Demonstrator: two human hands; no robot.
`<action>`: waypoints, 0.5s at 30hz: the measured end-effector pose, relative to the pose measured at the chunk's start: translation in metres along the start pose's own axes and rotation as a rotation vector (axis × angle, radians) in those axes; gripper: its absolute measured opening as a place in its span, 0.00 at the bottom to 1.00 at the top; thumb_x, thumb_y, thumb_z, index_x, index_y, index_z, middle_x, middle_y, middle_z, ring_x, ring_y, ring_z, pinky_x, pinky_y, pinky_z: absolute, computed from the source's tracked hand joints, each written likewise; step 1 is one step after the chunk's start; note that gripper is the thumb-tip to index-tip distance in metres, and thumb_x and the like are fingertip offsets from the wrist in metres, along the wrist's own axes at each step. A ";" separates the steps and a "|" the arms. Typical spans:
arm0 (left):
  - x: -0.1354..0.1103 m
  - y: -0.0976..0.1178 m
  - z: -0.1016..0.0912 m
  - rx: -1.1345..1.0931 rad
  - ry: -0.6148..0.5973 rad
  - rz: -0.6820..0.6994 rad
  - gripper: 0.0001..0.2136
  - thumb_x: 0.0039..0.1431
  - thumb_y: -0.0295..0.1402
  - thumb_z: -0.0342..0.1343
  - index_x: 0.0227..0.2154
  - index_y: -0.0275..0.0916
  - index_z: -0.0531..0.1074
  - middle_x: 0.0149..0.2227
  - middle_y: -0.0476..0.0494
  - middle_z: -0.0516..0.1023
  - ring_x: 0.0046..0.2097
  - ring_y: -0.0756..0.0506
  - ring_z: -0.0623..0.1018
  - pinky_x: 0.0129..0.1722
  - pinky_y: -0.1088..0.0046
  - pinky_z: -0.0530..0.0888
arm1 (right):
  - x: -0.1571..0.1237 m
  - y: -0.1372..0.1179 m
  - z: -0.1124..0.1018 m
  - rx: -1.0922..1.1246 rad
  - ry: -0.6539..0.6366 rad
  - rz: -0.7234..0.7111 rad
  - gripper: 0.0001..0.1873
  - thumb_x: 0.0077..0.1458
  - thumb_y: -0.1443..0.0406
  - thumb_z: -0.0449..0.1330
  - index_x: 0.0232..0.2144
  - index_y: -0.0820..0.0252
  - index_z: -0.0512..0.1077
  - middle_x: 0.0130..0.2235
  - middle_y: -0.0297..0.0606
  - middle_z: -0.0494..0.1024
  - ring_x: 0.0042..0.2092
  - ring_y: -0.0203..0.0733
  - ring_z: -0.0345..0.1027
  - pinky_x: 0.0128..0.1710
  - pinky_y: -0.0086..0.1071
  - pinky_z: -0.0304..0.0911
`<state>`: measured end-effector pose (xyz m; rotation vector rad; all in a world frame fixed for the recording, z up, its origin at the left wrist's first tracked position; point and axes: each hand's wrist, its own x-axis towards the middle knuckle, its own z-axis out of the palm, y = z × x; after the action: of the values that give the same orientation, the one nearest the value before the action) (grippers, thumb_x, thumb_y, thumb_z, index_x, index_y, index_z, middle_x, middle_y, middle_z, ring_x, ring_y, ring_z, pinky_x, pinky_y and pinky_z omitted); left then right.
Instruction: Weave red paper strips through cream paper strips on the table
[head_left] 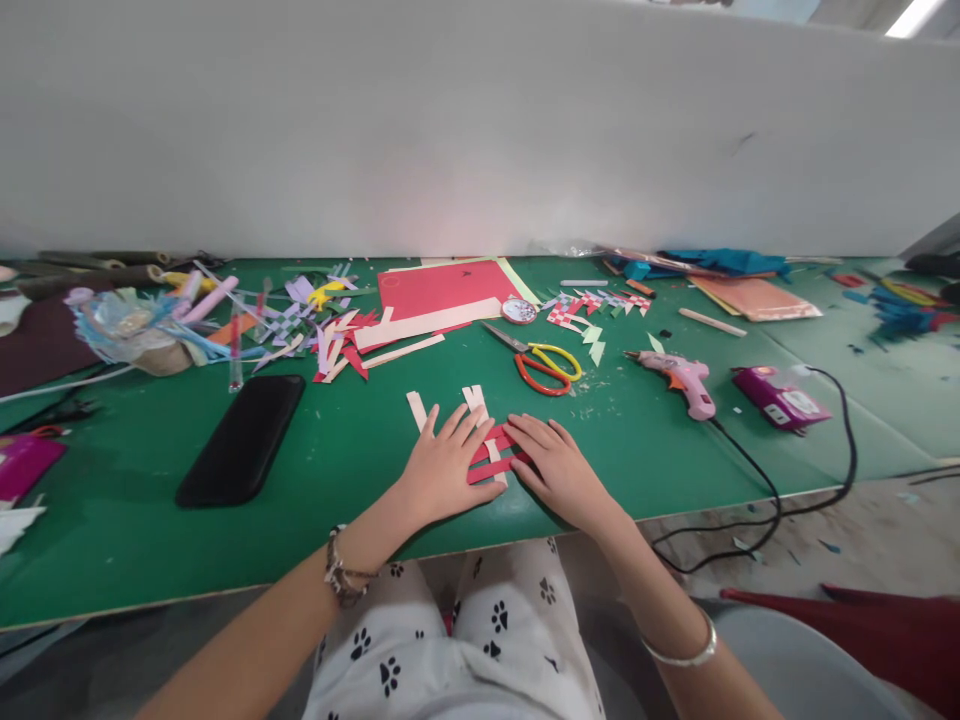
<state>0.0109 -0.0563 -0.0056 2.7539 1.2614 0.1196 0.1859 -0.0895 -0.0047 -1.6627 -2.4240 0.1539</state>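
Observation:
My left hand (444, 465) lies flat on the green table (150, 500), fingers spread over cream paper strips (474, 400). Beside it, my right hand (553, 462) rests palm down with fingers stretched out. Between the two hands sits a small weave of red strips (495, 455) crossed with cream ones. Both hands press on that weave; neither grips anything.
A black phone (241, 438) lies to the left. Scissors (541, 364) with red and yellow handles, a pink glue gun (684, 382) with its black cable (780, 490), a red sheet (442, 288) and scattered paper scraps (300, 320) lie behind. The table's front edge runs just under my wrists.

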 end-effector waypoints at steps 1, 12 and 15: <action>-0.001 -0.001 0.001 0.003 0.005 -0.001 0.34 0.50 0.55 0.38 0.55 0.36 0.53 0.58 0.39 0.54 0.58 0.39 0.54 0.55 0.50 0.47 | 0.000 0.000 0.000 -0.001 0.007 -0.001 0.21 0.55 0.63 0.43 0.51 0.60 0.59 0.55 0.40 0.60 0.56 0.41 0.52 0.54 0.44 0.48; -0.009 -0.013 -0.003 0.056 -0.016 -0.035 0.33 0.51 0.53 0.39 0.55 0.36 0.53 0.58 0.40 0.54 0.58 0.38 0.53 0.54 0.50 0.49 | 0.000 0.000 0.001 -0.011 0.018 0.003 0.21 0.55 0.63 0.44 0.51 0.58 0.60 0.55 0.39 0.61 0.56 0.40 0.52 0.54 0.43 0.49; -0.017 -0.023 -0.008 0.079 -0.043 -0.021 0.33 0.51 0.54 0.39 0.55 0.37 0.52 0.58 0.40 0.53 0.59 0.38 0.53 0.54 0.50 0.51 | -0.001 0.000 0.001 -0.008 0.022 0.005 0.21 0.55 0.63 0.43 0.51 0.57 0.60 0.55 0.38 0.61 0.56 0.40 0.52 0.54 0.43 0.49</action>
<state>-0.0179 -0.0535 -0.0013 2.7924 1.3112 0.0090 0.1861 -0.0898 -0.0061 -1.6655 -2.4076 0.1258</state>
